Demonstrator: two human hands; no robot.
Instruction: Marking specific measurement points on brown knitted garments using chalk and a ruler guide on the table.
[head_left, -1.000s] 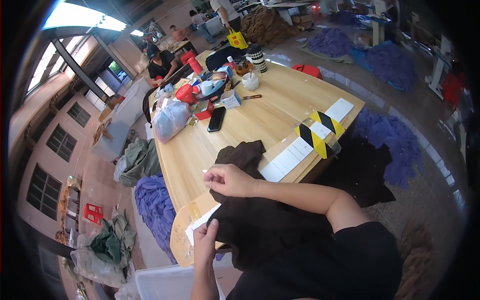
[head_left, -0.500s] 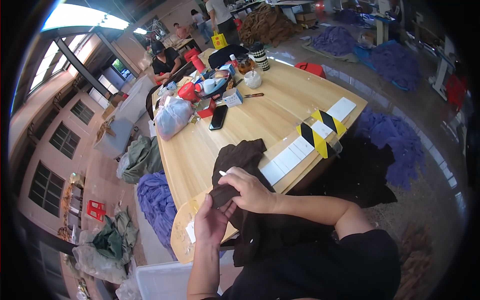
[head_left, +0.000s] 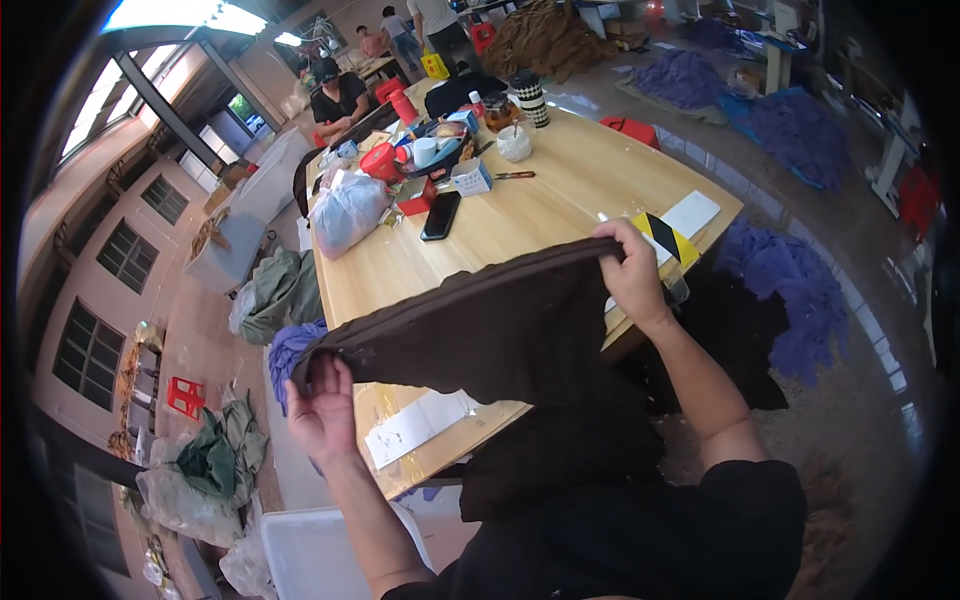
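A dark brown knit garment (head_left: 500, 330) is stretched between my hands above the near end of the table, with its long straight edge uppermost. My left hand (head_left: 325, 415) has the left end of that edge, palm turned up, the cloth passing over its fingers. At the other end my right hand (head_left: 635, 270) pinches the edge. A short white stick (head_left: 603, 217), perhaps chalk or a marker, pokes out above my right fingers. The lower part of the garment hangs over the table's near edge toward my lap.
The wooden table (head_left: 570, 190) carries a phone (head_left: 440, 216), a plastic bag (head_left: 348, 212), a patterned tumbler (head_left: 530, 100) and a small knife-like tool (head_left: 515, 175). White strips and black-yellow tape (head_left: 668, 238) line its right edge. Purple cloth (head_left: 785, 290) lies right. A person (head_left: 338, 100) sits at the far end.
My hands have moved apart from close together, left hand to the left and right hand up and right. The bunched garment is now spread taut between them.
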